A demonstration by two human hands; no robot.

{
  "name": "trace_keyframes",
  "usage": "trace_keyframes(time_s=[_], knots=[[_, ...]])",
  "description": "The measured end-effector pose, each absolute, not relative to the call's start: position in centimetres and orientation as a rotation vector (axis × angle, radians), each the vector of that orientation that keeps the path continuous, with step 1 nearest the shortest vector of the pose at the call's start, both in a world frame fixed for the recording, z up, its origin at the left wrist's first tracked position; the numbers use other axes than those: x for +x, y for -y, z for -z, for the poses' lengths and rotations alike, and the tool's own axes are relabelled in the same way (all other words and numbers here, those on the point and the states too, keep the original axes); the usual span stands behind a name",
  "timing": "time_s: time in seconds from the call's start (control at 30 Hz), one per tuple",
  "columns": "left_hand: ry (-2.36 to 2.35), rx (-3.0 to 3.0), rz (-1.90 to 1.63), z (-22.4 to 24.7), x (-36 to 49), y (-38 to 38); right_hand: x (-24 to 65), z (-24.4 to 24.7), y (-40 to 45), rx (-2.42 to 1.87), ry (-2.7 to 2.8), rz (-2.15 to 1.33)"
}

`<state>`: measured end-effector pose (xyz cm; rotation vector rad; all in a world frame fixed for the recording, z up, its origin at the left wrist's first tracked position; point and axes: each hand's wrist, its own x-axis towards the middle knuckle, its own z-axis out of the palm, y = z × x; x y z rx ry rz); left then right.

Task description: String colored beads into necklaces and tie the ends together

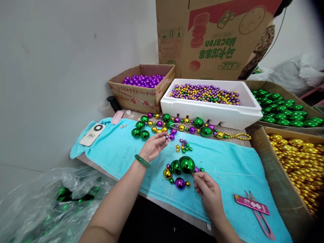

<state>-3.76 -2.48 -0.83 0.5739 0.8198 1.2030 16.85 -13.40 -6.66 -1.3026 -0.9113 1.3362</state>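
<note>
My left hand [155, 146], with a green bangle at the wrist, pinches a small purple bead and a thin cord at the middle of the turquoise towel [108, 152]. The cord slants down to a large green ball [186, 164]. My right hand [206, 187] is closed at the ball's lower right, fingertips on the cord beside it. Around that ball lie strung green, gold and purple beads, among them a purple ball [180, 183]. Small loose beads [184, 145] sit between the hands. Behind them stretches a finished-looking beaded strand [191, 129].
A white foam box [212, 113] of small beads and a carton [136, 98] of purple balls stand behind. Boxes of gold beads [296, 168] and green beads [283, 108] are at right. Pink snips [263, 224] lie front right; a phone-like device [92, 135] lies left.
</note>
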Motion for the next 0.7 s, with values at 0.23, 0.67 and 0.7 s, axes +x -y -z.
trace_keyframes(time_s=[0.23, 0.67, 0.7], knots=[[-0.82, 0.672, -1.266, 0.78, -3.68, 2.68, 16.86, 6.41, 13.51, -1.334, 0.903, -1.342], [-0.845, 0.786, -1.364, 1.09, -3.96, 2.57, 16.88, 6.21, 13.38, -1.325, 0.901, -1.357], [-0.847, 0.787, -1.364, 1.1, -3.97, 2.56, 16.88, 6.2, 13.4, -1.325, 0.9, -1.357]])
